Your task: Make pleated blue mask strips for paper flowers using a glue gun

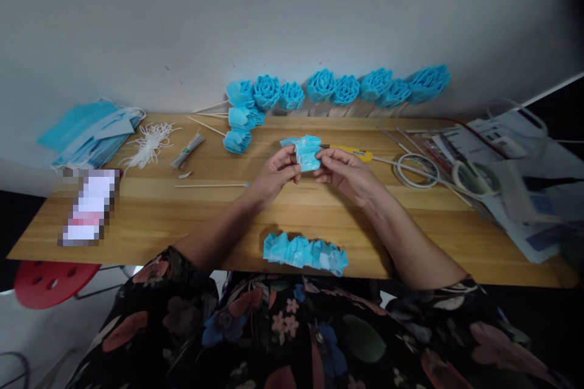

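Note:
My left hand [275, 172] and my right hand [344, 175] meet over the middle of the wooden table [182, 219]. Both pinch a small folded piece of blue mask fabric [306, 153] held between their fingertips, just above the tabletop. A pleated strip of folded blue pieces [305, 253] lies near the table's front edge, below my hands. A yellow-handled tool [353, 152] rests just behind my right hand.
A row of finished blue fabric roses [340, 88] leans against the wall. Stacked blue face masks [89, 132], white ear loops [149, 144], wooden sticks [210, 185], tape rolls [417, 170] and papers [515, 176] surround the workspace. A red stool [50, 282] stands at lower left.

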